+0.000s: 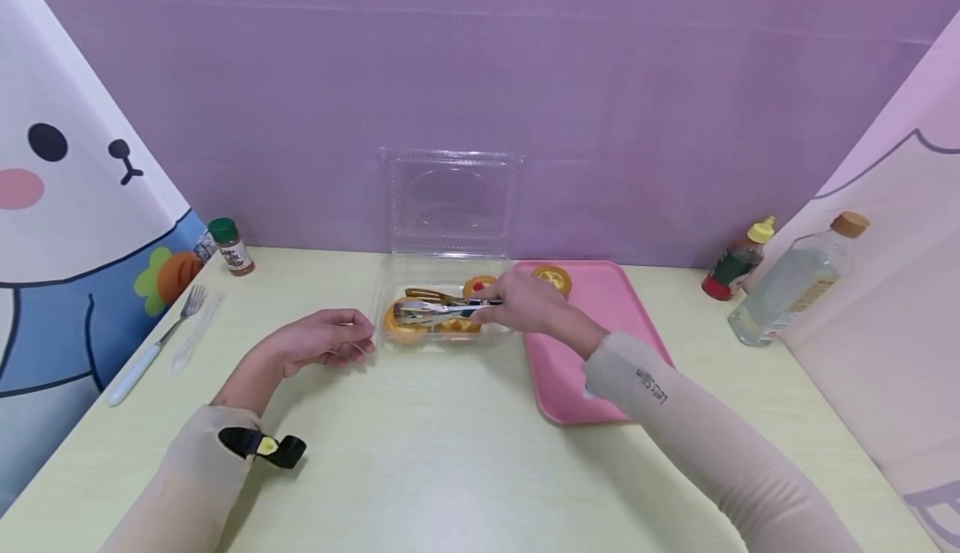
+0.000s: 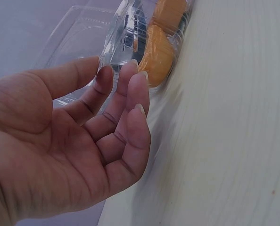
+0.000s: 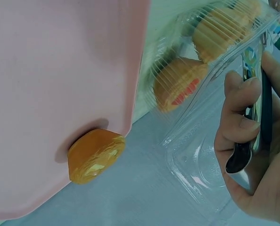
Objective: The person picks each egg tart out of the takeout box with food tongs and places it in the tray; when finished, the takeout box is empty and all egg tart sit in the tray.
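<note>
My right hand (image 1: 517,299) grips metal food tongs (image 3: 258,99) from above. Their broad ends (image 1: 420,311) reach into a clear plastic clamshell box (image 1: 382,286), over a round golden pastry (image 1: 405,332) at its left; whether they clasp it cannot be told. A pastry with a red topping (image 3: 180,84) and another with a lattice-like top (image 1: 459,326) lie in the same box. At the box's left edge, my left hand (image 1: 322,340) seems to pinch the rim between thumb and index finger (image 2: 104,80), its other fingers loosely curled.
The box's lid (image 1: 453,198) stands raised at the back. A pink tray (image 1: 600,328) beside the box bears a yellow-topped pastry (image 3: 96,155). A fork (image 1: 157,349), a clear wrapped item (image 1: 197,332) and a spice jar (image 1: 232,248) are left; a sauce bottle (image 1: 738,259) and glass bottle (image 1: 795,282) right.
</note>
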A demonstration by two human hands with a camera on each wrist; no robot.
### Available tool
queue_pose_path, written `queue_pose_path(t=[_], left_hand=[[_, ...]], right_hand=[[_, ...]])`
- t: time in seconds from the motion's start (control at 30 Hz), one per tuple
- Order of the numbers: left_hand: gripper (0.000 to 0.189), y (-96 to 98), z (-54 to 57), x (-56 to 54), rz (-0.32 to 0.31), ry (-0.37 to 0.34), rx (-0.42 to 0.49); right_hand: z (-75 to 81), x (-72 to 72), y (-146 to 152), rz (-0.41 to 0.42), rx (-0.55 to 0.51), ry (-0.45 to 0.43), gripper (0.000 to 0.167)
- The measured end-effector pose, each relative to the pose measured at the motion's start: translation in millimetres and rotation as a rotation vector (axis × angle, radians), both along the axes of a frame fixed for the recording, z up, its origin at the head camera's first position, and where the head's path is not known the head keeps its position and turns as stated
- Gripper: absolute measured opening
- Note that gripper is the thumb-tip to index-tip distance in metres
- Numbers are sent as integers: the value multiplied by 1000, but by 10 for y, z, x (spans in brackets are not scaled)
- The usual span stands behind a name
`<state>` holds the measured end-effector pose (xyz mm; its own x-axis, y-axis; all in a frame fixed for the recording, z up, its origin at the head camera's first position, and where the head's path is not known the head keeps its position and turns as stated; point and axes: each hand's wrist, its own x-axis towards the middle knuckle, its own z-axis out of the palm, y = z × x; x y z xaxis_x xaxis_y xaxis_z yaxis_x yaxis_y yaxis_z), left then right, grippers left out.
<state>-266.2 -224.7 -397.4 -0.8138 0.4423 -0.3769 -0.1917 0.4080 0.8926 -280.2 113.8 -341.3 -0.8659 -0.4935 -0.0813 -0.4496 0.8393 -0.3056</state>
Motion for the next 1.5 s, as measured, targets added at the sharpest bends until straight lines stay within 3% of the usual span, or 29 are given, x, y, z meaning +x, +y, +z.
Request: queue_pose_path(t=[0.6, 0.87, 1.2, 1.5], left_hand=[[28, 9, 12, -9, -2, 5, 2], [29, 7, 23, -9, 2, -4, -4], [32, 8, 22, 7, -18, 4, -10], [33, 8, 20, 5, 2, 1, -16]], right_hand=[[0, 2, 23, -1, -36, 14, 42], [71, -2, 18, -56, -58, -33, 41], [90, -4, 7, -53, -78, -40, 41], [132, -20, 84, -77, -95, -33, 45]])
